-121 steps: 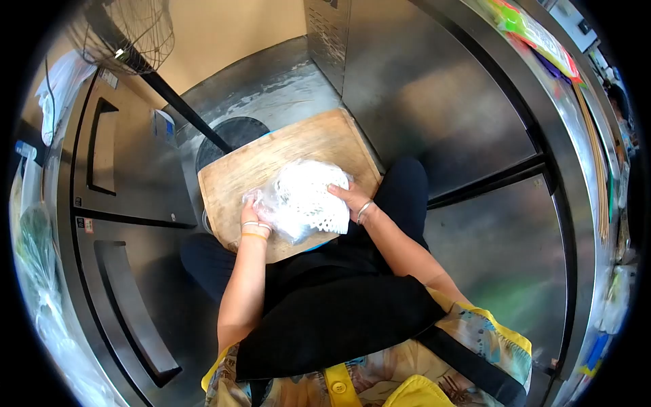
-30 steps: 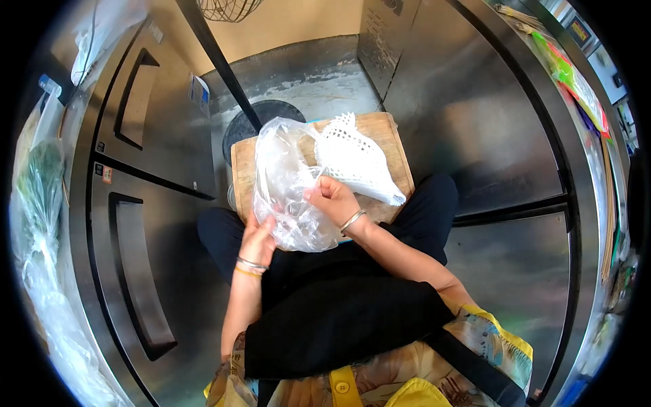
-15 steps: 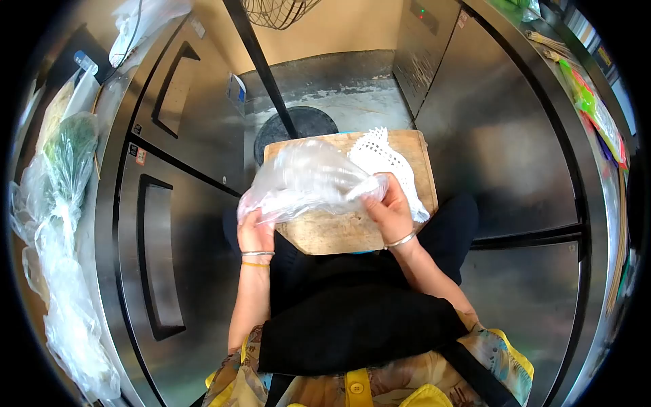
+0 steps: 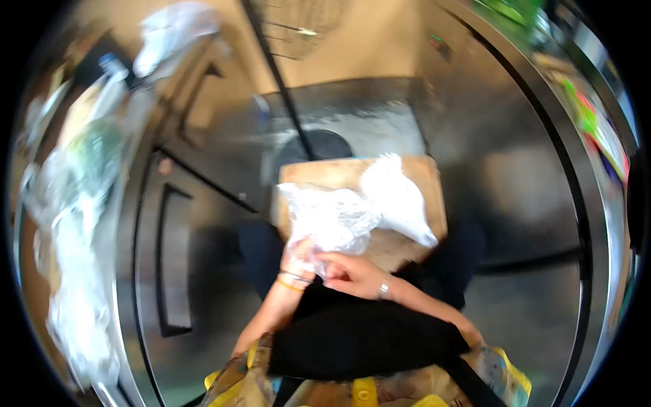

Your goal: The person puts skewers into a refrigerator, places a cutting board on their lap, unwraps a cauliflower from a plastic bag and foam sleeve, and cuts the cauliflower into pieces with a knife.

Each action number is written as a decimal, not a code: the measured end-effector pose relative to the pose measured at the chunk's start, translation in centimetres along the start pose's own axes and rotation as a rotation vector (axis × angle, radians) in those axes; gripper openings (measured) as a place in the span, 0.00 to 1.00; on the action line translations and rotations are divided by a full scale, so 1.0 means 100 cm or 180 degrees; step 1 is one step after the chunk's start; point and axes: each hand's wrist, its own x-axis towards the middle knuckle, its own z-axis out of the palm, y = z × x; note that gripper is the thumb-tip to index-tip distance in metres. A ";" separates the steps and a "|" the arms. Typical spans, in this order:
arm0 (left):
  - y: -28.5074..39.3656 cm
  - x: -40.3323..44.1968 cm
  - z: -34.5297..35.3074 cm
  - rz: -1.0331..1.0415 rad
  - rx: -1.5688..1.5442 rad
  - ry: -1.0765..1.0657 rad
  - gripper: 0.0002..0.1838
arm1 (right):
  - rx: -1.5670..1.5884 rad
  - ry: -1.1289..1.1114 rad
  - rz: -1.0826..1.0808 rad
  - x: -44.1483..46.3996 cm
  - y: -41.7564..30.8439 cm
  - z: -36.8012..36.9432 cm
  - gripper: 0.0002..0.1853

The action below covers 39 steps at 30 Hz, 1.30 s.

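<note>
The left hand (image 4: 299, 258) and right hand (image 4: 354, 275) pinch the clear, crumpled plastic bag (image 4: 329, 218) over the tan rectangular wooden board (image 4: 393, 254), beside the white fringed piece (image 4: 395, 201). Light, even tension should limit tearing.

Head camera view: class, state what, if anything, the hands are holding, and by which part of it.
The clear plastic bag, held at its near end, where the left hand and right hand meet; blur hides the exact finger placement.

So the plastic bag (image 4: 330, 216) isn't stretched out anymore, left hand (image 4: 299, 256) and right hand (image 4: 351, 274) met at its near end. White holey thing (image 4: 397, 200), handheld at first, now lies on the board (image 4: 432, 186).
</note>
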 end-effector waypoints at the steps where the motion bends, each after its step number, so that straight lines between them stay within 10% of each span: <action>1: -0.005 0.008 -0.010 0.0432 -0.0081 0.0189 0.14 | 0.0427 -0.0060 -0.0055 -0.004 0.001 -0.001 0.24; 10: 0.129 -0.041 0.001 0.2676 0.0938 0.0884 0.16 | 0.1224 -0.0094 0.0944 -0.054 0.104 -0.006 0.20; 12: 0.177 -0.074 0.025 0.3374 0.1250 0.0966 0.18 | 0.1687 -0.0422 -0.0150 -0.058 0.127 -0.008 0.19; 15: 0.241 -0.127 0.054 0.4242 0.1868 0.1436 0.16 | 0.1501 0.0339 0.1380 -0.071 0.141 -0.014 0.17; 19: 0.322 -0.189 0.058 0.6486 0.3239 0.1670 0.17 | 0.1229 0.0370 0.1134 -0.074 0.161 -0.006 0.16; 22: 0.361 -0.239 0.076 0.7614 0.5862 0.3798 0.14 | 0.1215 0.0443 0.1242 -0.074 0.183 -0.005 0.15; 25: 0.438 -0.291 0.009 0.5157 0.7557 0.5946 0.24 | 0.0947 0.0252 0.1027 -0.073 0.177 -0.007 0.12; 28: 0.469 -0.320 -0.076 0.0737 0.8181 0.4942 0.29 | -0.0199 0.0226 0.0706 -0.069 0.154 -0.001 0.12; 29: 0.441 -0.314 -0.052 0.0380 0.7445 0.4507 0.29 | -0.0771 0.0528 0.0314 -0.071 0.157 0.004 0.12; 30: 0.479 -0.332 -0.118 0.1963 0.7774 0.4267 0.24 | -0.1022 0.0542 0.0333 -0.071 0.149 0.001 0.13; 34: 0.370 -0.255 0.011 0.3823 0.8131 0.3893 0.21 | -0.0737 0.0871 0.0281 -0.071 0.125 -0.012 0.12; 39: 0.203 -0.130 0.127 0.3350 0.6119 0.0303 0.15 | -0.0661 0.2029 0.0043 -0.066 0.017 -0.033 0.08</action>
